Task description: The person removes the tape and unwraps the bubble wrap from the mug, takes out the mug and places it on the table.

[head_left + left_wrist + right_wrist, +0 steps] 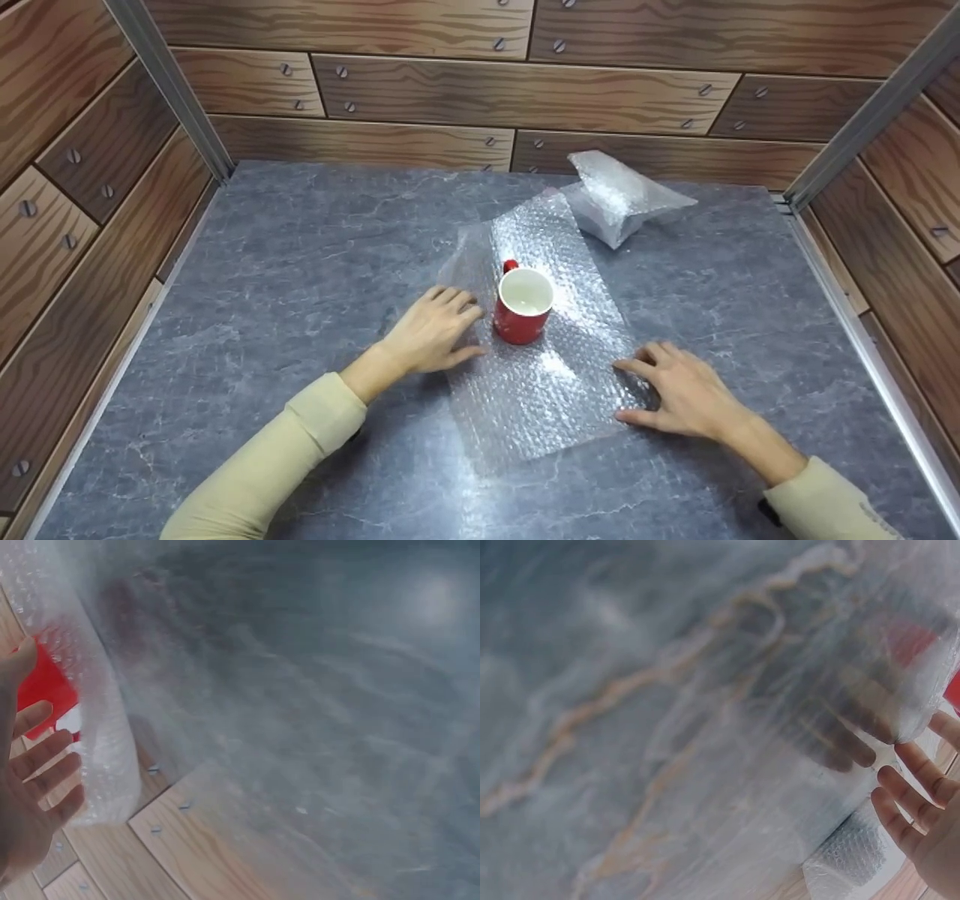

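Observation:
A red mug (517, 326) with a white inside stands upright on a sheet of bubble wrap (562, 397), its handle pointing toward the back. My left hand (431, 330) is at the sheet's left edge, fingertips close beside the mug. In the left wrist view the fingers of this hand (37, 765) are loosely spread in front of the red mug (49, 682). At the sheet's right edge is my right hand (690, 390), thumb and forefinger apart. The right wrist view shows its fingers (907, 799) extended and spread, with part of the mug (952, 692) beyond them.
Behind the sheet, toward the back right, lies a bundle wrapped in bubble wrap (619, 195). The grey marbled table (315, 225) is bounded by wood-patterned walls (525, 90) at the back and sides, with metal posts (169, 82) in the corners.

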Demonstrator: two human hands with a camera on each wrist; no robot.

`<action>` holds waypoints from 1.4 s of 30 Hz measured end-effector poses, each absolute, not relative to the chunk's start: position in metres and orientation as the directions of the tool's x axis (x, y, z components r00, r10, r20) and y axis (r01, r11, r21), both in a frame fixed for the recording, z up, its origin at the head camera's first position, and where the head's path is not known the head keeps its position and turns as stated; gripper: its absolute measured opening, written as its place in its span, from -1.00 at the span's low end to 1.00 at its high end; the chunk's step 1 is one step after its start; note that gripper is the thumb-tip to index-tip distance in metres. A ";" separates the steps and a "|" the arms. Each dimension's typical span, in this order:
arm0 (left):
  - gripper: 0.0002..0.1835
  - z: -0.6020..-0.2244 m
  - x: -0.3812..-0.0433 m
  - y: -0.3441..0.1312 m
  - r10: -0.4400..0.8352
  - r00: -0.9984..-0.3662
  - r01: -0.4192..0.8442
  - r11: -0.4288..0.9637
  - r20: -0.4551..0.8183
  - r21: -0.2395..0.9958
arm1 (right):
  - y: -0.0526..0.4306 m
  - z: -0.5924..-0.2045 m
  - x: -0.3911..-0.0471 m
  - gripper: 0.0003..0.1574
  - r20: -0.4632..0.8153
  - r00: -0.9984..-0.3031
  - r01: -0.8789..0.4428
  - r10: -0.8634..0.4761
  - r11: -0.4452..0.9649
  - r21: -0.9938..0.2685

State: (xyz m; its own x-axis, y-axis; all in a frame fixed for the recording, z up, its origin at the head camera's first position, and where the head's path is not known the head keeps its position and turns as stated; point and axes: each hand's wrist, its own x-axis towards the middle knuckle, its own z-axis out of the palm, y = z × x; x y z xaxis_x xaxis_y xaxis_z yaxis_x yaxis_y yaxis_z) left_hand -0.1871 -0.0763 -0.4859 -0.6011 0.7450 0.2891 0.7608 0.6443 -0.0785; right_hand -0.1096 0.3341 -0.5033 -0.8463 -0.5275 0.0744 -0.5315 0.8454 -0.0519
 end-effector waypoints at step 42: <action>-0.03 -0.506 -0.168 -0.098 0.727 -0.684 0.729 0.685 0.057 0.007 | 0.330 -0.483 -0.108 -0.06 0.142 -0.804 -0.581 -0.577 0.814 0.015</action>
State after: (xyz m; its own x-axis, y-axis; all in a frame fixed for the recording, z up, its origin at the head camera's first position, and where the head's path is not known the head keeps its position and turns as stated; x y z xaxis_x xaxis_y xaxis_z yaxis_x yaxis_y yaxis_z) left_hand -0.1678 -0.0980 -0.5063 -0.6841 0.7272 0.0570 0.7286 0.6849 0.0072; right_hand -0.1079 0.3297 -0.4825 -0.8043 -0.5770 0.1419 -0.5810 0.8137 0.0154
